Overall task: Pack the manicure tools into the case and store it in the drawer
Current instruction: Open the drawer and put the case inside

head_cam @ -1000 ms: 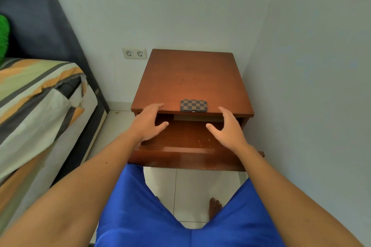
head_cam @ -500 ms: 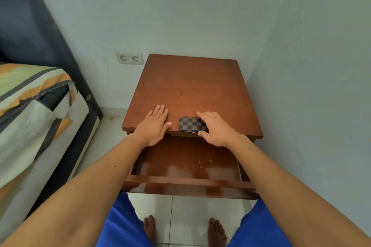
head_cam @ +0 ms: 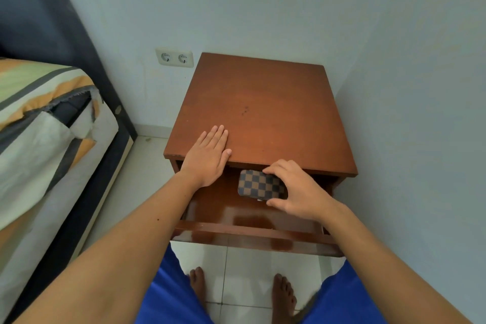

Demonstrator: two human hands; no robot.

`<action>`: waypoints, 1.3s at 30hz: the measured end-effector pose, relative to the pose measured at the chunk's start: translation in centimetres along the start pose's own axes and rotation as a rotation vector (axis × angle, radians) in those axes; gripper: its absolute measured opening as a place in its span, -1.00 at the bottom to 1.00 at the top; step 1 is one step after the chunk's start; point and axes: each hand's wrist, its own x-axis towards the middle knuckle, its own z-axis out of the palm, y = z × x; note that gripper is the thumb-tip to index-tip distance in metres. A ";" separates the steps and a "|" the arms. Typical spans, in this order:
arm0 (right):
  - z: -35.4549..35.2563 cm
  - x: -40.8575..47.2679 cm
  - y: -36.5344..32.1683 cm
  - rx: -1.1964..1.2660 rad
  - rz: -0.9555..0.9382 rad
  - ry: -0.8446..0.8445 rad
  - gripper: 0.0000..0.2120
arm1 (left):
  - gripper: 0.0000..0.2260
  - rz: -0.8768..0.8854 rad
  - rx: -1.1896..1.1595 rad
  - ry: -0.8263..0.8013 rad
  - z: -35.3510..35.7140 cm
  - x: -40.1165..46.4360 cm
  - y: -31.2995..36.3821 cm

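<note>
A closed brown-and-black checkered manicure case (head_cam: 259, 186) is held over the open drawer (head_cam: 252, 237) of a brown wooden nightstand (head_cam: 265, 110). My right hand (head_cam: 294, 192) grips the case by its right end, fingers over the far edge and thumb on the near edge. My left hand (head_cam: 209, 155) lies flat with straight fingers on the front left corner of the nightstand top. The drawer's glossy floor shows below the case; I cannot tell whether the case touches it.
A bed (head_cam: 47, 134) with a striped cover stands close on the left. A double wall socket (head_cam: 174, 57) sits on the wall behind the nightstand. The right wall runs close beside the nightstand. My bare feet (head_cam: 242, 289) stand on white tiles under the drawer front.
My right hand took the case off the nightstand's front edge and brought it down over the open drawer. My left hand stayed on the nightstand top.
</note>
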 end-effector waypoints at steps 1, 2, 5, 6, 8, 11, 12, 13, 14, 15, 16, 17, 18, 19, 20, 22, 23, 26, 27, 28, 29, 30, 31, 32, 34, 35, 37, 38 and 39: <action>0.9 -0.6 0.0 0.013 0.003 -0.016 -0.33 | -0.39 -0.002 0.004 0.002 0.0 0.0 0.0; 1.8 -0.9 0.1 0.022 0.017 -0.045 -0.32 | -0.41 -0.003 0.008 0.005 0.0 0.0 0.0; 4.2 0.0 0.7 -0.007 0.077 -0.157 -0.29 | -0.43 0.001 0.018 0.003 0.0 0.1 0.0; 4.8 0.5 0.8 -0.018 0.097 -0.187 -0.28 | -0.43 0.003 0.019 0.000 0.0 0.1 0.0; 6.0 1.7 1.1 -0.034 0.128 -0.241 -0.26 | -0.43 0.003 0.020 -0.004 -0.1 0.2 -0.1; 7.6 3.1 1.4 -0.063 0.141 -0.291 -0.25 | -0.43 -0.005 0.024 0.002 0.0 0.2 0.0; 7.9 3.4 1.5 -0.073 0.143 -0.300 -0.24 | -0.43 -0.009 0.024 0.004 0.1 0.1 0.1; 8.2 3.6 1.6 -0.080 0.148 -0.311 -0.24 | -0.43 -0.012 0.024 0.005 0.1 0.1 0.1; 8.4 3.8 1.7 -0.082 0.156 -0.318 -0.24 | -0.43 -0.013 0.025 0.007 0.1 0.1 0.1; 8.6 4.0 1.8 -0.080 0.166 -0.324 -0.23 | -0.43 -0.013 0.024 0.009 0.1 0.2 0.1; 8.8 4.0 1.9 -0.080 0.171 -0.327 -0.23 | -0.43 -0.014 0.024 0.011 0.1 0.2 0.1; 8.9 4.1 2.0 -0.085 0.173 -0.330 -0.23 | -0.43 -0.014 0.024 0.011 0.0 0.1 0.2; 9.1 4.1 2.0 -0.093 0.171 -0.333 -0.23 | -0.43 -0.013 0.024 0.012 0.1 0.1 0.2; 9.2 4.0 2.1 -0.101 0.169 -0.336 -0.22 | -0.43 -0.013 0.024 0.012 0.1 0.1 0.2; 9.2 4.0 2.1 -0.106 0.169 -0.339 -0.22 | -0.43 -0.012 0.023 0.013 0.1 0.1 0.2; 9.0 3.7 2.1 -0.099 0.175 -0.334 -0.20 | -0.43 -0.010 0.024 0.013 0.1 0.1 0.1; 8.7 3.5 2.1 -0.085 0.178 -0.323 -0.19 | -0.43 -0.009 0.026 0.011 0.0 0.1 0.1; 7.1 2.7 1.7 0.004 0.195 -0.250 -0.25 | -0.43 -0.009 0.031 0.002 -0.2 0.1 0.2; 6.4 2.2 1.5 0.042 0.205 -0.213 -0.29 | -0.43 -0.008 0.030 0.000 -0.2 0.1 0.2; 5.6 1.6 1.2 0.077 0.210 -0.170 -0.34 | -0.43 -0.008 0.029 -0.001 -0.2 0.0 0.2; 4.8 0.9 0.8 0.102 0.202 -0.122 -0.37 | -0.43 -0.008 0.030 -0.002 -0.3 0.0 0.3; 4.0 0.1 0.4 0.116 0.180 -0.074 -0.39 | -0.43 -0.008 0.033 -0.003 -0.3 0.0 0.3; 3.2 -0.6 0.0 0.118 0.149 -0.042 -0.36 | -0.43 -0.009 0.035 -0.005 -0.3 0.0 0.3; 2.6 -1.4 -0.4 0.114 0.117 -0.034 -0.29 | -0.43 -0.011 0.036 -0.008 -0.2 0.0 0.3; 2.0 -2.6 -1.2 0.074 0.058 -0.078 -0.11 | -0.42 -0.015 0.038 -0.012 -0.3 0.1 0.3; 1.9 -3.0 -1.5 0.038 0.032 -0.103 -0.03 | -0.42 -0.016 0.039 -0.014 -0.3 0.0 0.3; 2.4 -3.5 -1.7 -0.037 0.000 -0.115 0.07 | -0.42 -0.016 0.033 -0.022 -0.4 0.0 0.3; 2.8 -3.6 -1.6 -0.062 -0.003 -0.097 0.09 | -0.42 -0.016 0.031 -0.024 -0.5 0.0 0.3; 3.0 -3.6 -1.5 -0.083 -0.001 -0.068 0.11 | -0.42 -0.016 0.030 -0.027 -0.5 0.0 0.3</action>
